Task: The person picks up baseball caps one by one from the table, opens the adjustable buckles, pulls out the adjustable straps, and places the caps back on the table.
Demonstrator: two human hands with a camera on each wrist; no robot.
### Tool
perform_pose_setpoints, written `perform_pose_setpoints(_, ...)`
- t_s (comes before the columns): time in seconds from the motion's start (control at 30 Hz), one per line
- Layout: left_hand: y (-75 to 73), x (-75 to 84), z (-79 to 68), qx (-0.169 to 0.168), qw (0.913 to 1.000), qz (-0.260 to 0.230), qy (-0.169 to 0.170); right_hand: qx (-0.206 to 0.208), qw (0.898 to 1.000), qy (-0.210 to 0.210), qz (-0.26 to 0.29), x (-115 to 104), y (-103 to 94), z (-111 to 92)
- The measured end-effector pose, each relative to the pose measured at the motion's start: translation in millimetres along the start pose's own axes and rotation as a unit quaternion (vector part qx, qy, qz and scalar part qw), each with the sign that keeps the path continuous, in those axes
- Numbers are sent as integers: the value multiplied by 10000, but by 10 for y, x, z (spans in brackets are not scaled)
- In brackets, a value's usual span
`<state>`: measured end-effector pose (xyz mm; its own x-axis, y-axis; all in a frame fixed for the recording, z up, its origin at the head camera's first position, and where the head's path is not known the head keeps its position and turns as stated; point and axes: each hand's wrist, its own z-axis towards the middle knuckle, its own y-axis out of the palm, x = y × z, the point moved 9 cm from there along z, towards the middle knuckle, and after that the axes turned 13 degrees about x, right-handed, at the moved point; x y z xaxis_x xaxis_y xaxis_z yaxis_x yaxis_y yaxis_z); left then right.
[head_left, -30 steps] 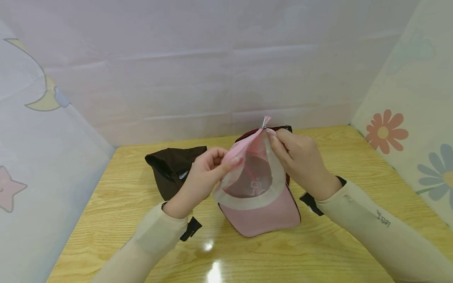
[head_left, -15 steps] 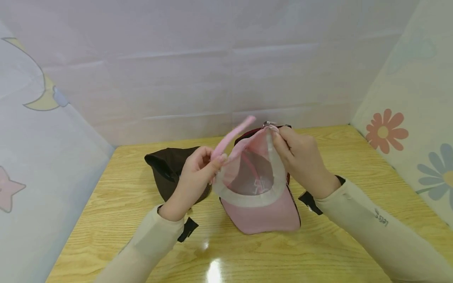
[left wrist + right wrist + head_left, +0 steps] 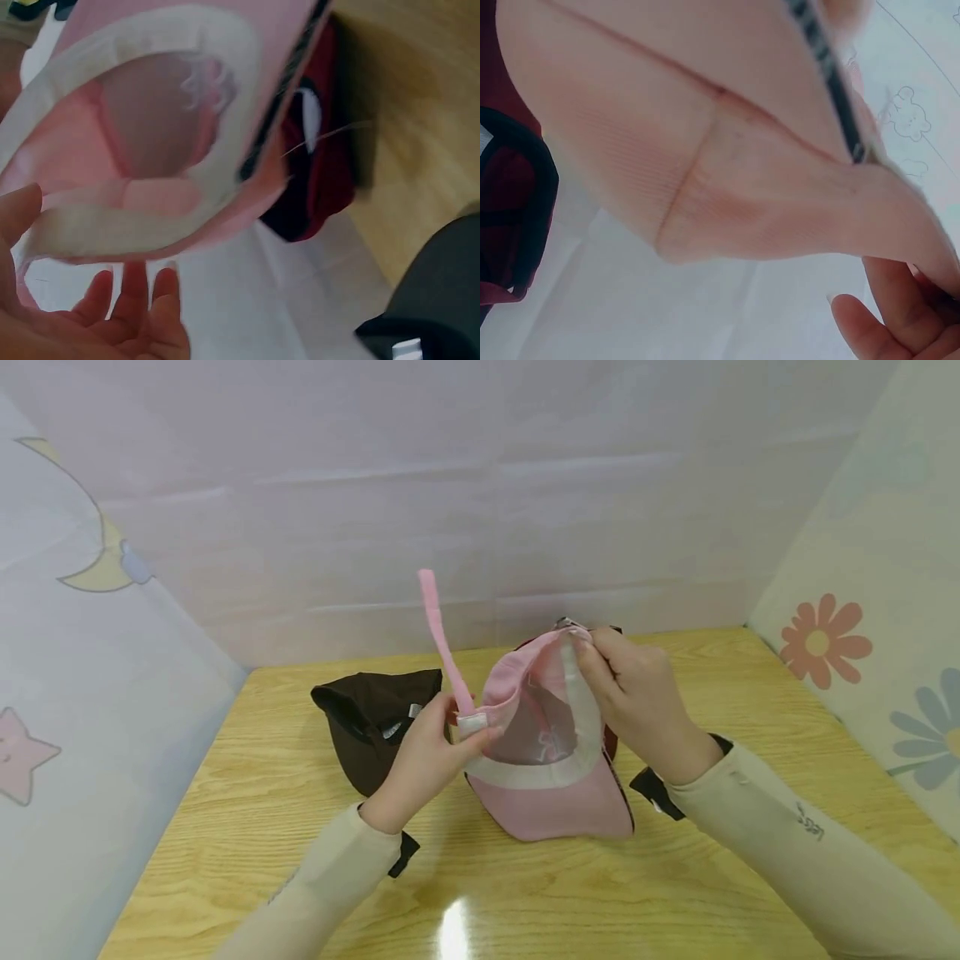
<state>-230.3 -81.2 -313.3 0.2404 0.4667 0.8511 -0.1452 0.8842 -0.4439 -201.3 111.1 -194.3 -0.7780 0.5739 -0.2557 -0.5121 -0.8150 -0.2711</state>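
Observation:
A pink baseball cap is held up over the table, brim toward me and its white-banded inside showing. My left hand pinches the left back edge at the base of a loose pink strap, which sticks up free. At the opposite back edge, by a metal buckle, my right hand grips the fabric. The left wrist view shows my left thumb inside the band, fingers beneath. In the right wrist view the crown hides part of my right hand.
Left of the pink cap, a dark brown cap lies on the wooden table. A dark red cap is behind the pink one, mostly hidden in the head view. Printed cloth walls enclose the back and sides.
The strap's end has come out of the buckle and swung up to the left. My left hand moved left with it, then slightly back right; my right hand kept its grip.

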Motion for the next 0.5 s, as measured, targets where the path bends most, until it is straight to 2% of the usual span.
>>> perform_pose_setpoints(0.17,176,-298,-75,-358,9978,-13,-550,46,10000,32,26,-9,-32,-4)
perform_pose_setpoints(0.27,263,-479,-127,-482,9942,-212,-941,64,10000,42,-11,-5,-49,-5)
perform_pose_setpoints(0.4,360,-634,-205,-643,9882,-501,-1295,101,9999,87,-57,6,-73,-9)
perform_pose_setpoints(0.5,407,-678,-256,-747,9850,-654,-1408,102,9999,83,-82,5,-86,-10)
